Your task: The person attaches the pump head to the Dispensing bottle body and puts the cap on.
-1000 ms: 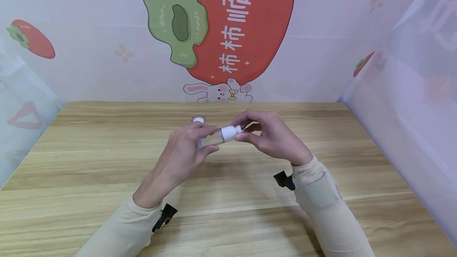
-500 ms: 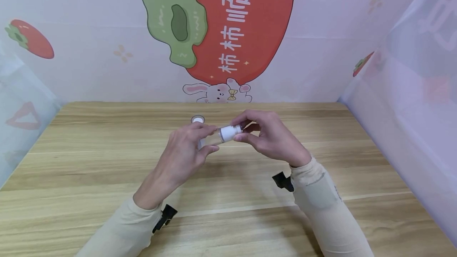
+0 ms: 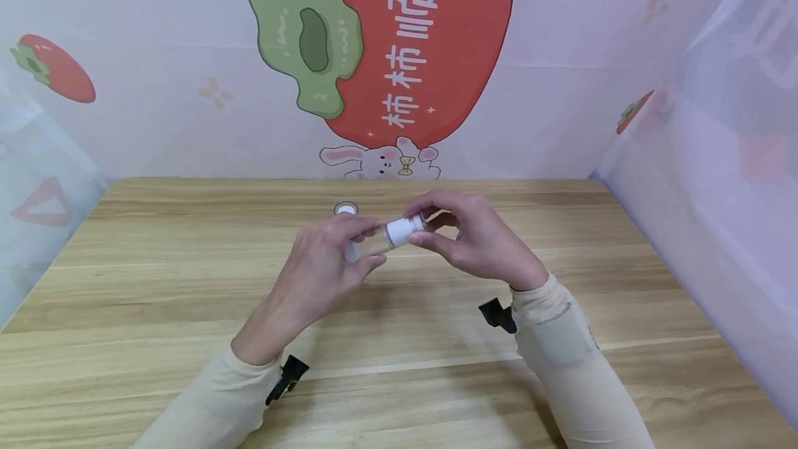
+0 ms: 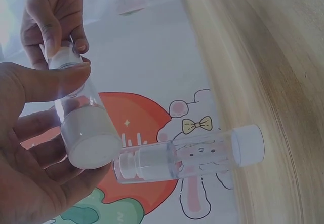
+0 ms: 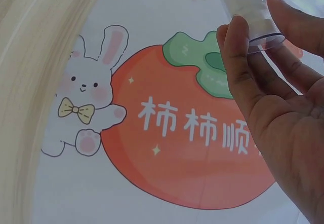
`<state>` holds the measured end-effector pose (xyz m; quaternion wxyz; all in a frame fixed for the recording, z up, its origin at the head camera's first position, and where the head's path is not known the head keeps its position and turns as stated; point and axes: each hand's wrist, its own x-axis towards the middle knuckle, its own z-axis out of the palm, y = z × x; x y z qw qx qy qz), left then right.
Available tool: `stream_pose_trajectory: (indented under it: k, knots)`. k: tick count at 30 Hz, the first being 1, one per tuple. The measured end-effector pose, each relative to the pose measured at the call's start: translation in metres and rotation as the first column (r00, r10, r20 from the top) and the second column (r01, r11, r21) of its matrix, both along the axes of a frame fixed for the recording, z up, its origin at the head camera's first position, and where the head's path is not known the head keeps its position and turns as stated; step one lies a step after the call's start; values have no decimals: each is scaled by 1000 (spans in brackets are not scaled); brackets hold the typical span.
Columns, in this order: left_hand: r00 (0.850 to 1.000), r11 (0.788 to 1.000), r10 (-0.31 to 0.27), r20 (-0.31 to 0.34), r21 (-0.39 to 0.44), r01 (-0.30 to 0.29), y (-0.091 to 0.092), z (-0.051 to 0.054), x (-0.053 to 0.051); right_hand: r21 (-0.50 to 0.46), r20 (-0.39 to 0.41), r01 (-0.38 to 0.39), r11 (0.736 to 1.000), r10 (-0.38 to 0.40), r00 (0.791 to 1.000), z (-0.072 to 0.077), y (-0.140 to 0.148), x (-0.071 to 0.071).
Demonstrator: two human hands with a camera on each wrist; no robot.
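Note:
Above the table, a small clear bottle with a white pump top under a transparent cap is tilted, its capped end up and to the right. My left hand grips the lower body, thumb on the near side; the left wrist view shows its white base. At the other end, my right hand pinches the clear cap between thumb and fingers. A second similar bottle stands upright on the table behind my left hand, apart from it; in the head view mostly its top shows.
The wooden table reaches a printed backdrop at its rear edge. Sheet-like side walls flank it. A black wrist mount sticks out from the right sleeve and another mount from the left.
Both hands keep the bottle in almost the same place. The capped end and the fingers around it shift very slightly. The standing bottle has not moved.

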<state>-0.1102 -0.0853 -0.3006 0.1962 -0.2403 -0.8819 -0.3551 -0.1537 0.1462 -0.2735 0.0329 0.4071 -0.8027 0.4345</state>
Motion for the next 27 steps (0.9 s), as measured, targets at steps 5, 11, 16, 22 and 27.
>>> stream_pose_trajectory:
  k: [5, 11, 16, 22, 27]
  knots:
    - [1000, 1000, 0, 22, 2, 0, 0, 0, 0, 5, -16, -7, 1000, 7, 1000, 1, 0, 1]
    - [998, 1000, -18, 52, 18, 17, 0, 0, -1, 39, -22, -11, 999, 12, 1000, 2, 3, 1]
    - [994, 999, -36, 103, 32, 33, 0, -1, -1, 69, -23, -6, 998, 7, 1000, 4, 6, 0]
    - [989, 999, -39, 141, 38, 34, -2, -2, -2, 82, -33, 18, 997, -15, 999, 7, 10, -1]
    - [975, 997, -50, 216, 71, 35, -5, -1, -4, 92, -29, 39, 995, -36, 999, 9, 15, -1]
